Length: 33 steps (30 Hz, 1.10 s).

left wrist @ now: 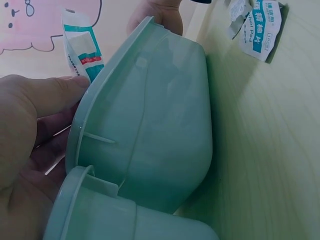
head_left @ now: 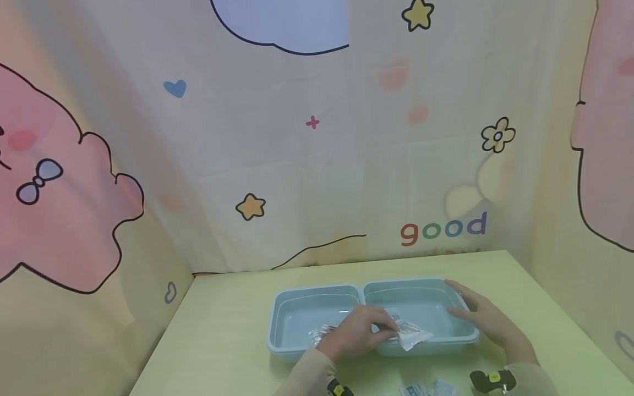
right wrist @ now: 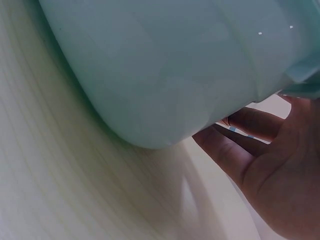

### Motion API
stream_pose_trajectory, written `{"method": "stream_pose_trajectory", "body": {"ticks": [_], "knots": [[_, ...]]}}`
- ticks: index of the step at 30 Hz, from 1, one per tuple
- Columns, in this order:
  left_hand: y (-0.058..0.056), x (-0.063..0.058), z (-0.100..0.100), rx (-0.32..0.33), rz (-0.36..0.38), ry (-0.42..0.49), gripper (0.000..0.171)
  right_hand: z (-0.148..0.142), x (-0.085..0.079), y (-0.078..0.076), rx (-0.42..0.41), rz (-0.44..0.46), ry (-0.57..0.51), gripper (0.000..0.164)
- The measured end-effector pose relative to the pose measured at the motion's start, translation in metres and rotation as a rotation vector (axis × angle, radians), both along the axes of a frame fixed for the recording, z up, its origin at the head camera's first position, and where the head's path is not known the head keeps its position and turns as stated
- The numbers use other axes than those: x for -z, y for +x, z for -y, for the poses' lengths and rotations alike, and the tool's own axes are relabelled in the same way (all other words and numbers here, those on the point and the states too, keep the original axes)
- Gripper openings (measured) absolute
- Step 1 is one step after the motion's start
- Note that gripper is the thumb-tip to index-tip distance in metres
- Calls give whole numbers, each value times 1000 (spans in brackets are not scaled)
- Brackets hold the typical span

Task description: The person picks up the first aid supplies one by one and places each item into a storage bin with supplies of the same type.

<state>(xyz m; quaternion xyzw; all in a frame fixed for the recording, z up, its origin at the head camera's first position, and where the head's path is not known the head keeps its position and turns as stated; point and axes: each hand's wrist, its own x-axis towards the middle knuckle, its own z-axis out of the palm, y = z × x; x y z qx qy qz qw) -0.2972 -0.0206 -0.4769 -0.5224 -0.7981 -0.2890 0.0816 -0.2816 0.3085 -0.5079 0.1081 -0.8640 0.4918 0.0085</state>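
Observation:
Two light-blue plastic tubs stand side by side, the left tub (head_left: 293,350) and the right tub (head_left: 446,347). My left hand (head_left: 359,330) is over the front rim of the right tub, near where the two meet. It pinches a white and teal alcohol pad packet (left wrist: 82,47), which rises past the thumb in the left wrist view. More white packets (head_left: 412,333) show beside its fingertips at the right tub's front. My right hand (head_left: 487,319) holds the right tub's right-hand rim, its thumb reaching over the edge. In the right wrist view its fingers (right wrist: 227,150) meet the tub's side.
Loose alcohol pad packets (head_left: 415,389) lie on the pale yellow-green table (head_left: 223,330) in front of the right tub. Some shiny wrapped items (head_left: 321,331) sit inside the left tub, partly behind my left wrist. A printed cloth (head_left: 307,181) hangs behind the table.

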Motion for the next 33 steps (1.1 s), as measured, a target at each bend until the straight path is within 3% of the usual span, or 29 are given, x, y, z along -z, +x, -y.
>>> {"method": "stream_pose_trajectory", "body": {"ticks": [6,33], "knots": [[-1,0,-2,-19,47,-23,11,-1,2,-1,2,1,-1,73],[-7,1,-5,-38,72,-83,15,-1,4,-4,-2,10,-10,74]]}}
